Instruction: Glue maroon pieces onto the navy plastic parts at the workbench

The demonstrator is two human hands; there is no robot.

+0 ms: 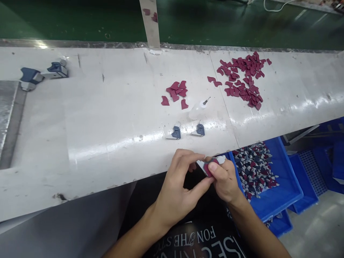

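Just off the table's front edge, my right hand grips a small assembly of white, grey and maroon parts, its thumb on the maroon face. My left hand is curved around the other side, index finger and thumb apart and their tips touching or close to the assembly. Two blue-and-white pieces lie on the table behind my hands. Farther back are a translucent bottle with a thin metal tip and a small group of maroon pieces.
A large pile of maroon pieces lies at the back right of the white table. Blue-and-grey assemblies sit far left near a metal plate. A blue bin of small parts stands at the right, below table level.
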